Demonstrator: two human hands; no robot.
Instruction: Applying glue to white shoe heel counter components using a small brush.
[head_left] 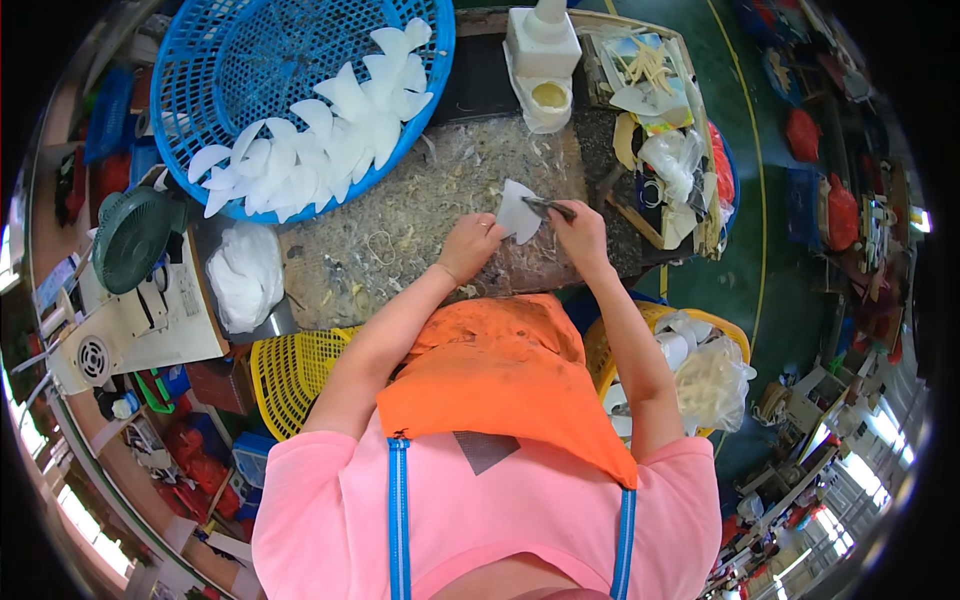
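Note:
A thin white curved piece lies near the table's front edge. My left hand pinches its left side between closed fingers. In my right hand is a slim dark hand tool, gripped with its tip against the piece's upper right. Whether the tool is a brush or a blade is too small to tell. Beyond my hands, a large blue plastic basket holds a row of several similar white pieces, overlapping along its near side.
A stained worktable spans the front. On it stand a white bottle and a small cup of yellowish matter. Cluttered trays line its right end. A white bag sits left; yellow baskets flank my lap.

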